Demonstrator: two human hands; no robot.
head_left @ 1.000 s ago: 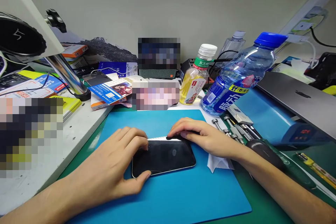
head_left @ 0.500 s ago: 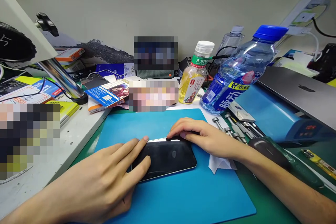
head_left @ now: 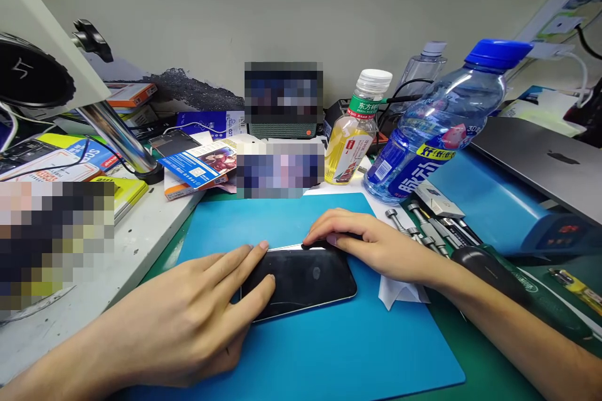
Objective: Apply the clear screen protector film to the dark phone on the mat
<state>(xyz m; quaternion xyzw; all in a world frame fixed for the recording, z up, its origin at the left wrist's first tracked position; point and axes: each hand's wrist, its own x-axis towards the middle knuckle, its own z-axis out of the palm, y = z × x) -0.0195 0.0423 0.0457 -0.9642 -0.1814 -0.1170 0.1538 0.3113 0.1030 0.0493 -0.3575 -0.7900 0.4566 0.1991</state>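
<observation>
A dark-screened smartphone [head_left: 301,282] lies face up on a blue mat [head_left: 357,344]. My left hand [head_left: 202,301] is closed around its left end, with fingers on the far edge and the screen. My right hand [head_left: 367,238] bends over the far right part of the phone, its fingertips pressed at the far edge. A bright white strip shows along that edge between the two hands. Something small and dark is at my right fingertip; its kind cannot be made out. The underside of the phone is hidden.
Behind the mat stand a yellow drink bottle [head_left: 350,138] and a large blue-capped bottle [head_left: 437,125]. Screwdrivers [head_left: 430,235], a white tissue [head_left: 402,291] and a grey laptop [head_left: 540,156] are on the right. A metal stand post [head_left: 117,138] and small boxes [head_left: 197,166] are on the left.
The whole view has shifted slightly, so things appear a little further right. Both hands keep nearly the same hold on the phone.
</observation>
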